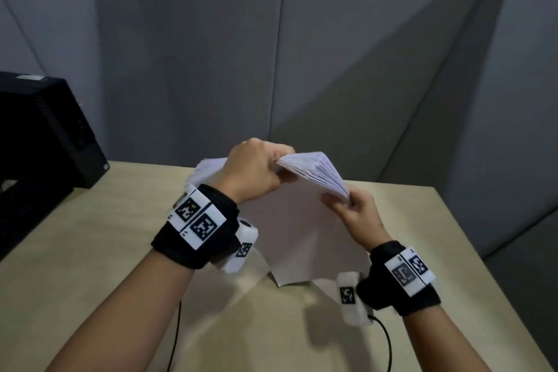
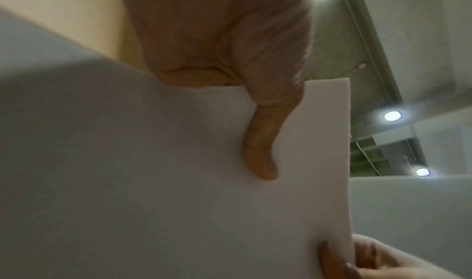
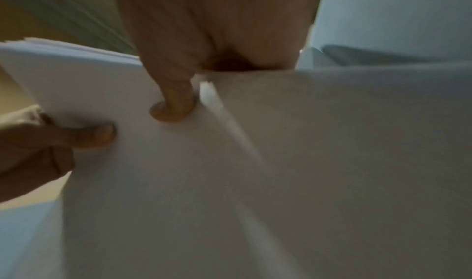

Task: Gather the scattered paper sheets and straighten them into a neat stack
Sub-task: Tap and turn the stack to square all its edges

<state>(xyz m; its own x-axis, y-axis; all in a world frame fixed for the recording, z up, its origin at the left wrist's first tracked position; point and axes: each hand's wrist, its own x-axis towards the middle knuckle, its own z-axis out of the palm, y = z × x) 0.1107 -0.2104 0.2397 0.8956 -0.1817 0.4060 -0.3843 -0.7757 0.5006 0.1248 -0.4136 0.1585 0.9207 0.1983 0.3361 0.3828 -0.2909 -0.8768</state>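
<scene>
A thick stack of white paper sheets (image 1: 305, 220) stands on edge above the wooden table (image 1: 105, 251), its lower corner near the tabletop. My left hand (image 1: 256, 169) grips the stack's top edge, thumb on the near face. My right hand (image 1: 353, 208) pinches the right upper corner, where the sheet edges fan out unevenly. In the left wrist view the left thumb (image 2: 263, 142) presses on the paper (image 2: 153, 182) and the right hand's fingers (image 2: 357, 261) hold its lower right edge. In the right wrist view the right thumb (image 3: 173, 101) lies on the paper (image 3: 281, 172).
A black computer case (image 1: 45, 130) stands at the table's back left. Grey partition walls (image 1: 302, 54) close the back and the right side. The table's right edge (image 1: 483, 266) runs close to my right wrist. A black cable (image 1: 386, 338) trails from the right wrist camera.
</scene>
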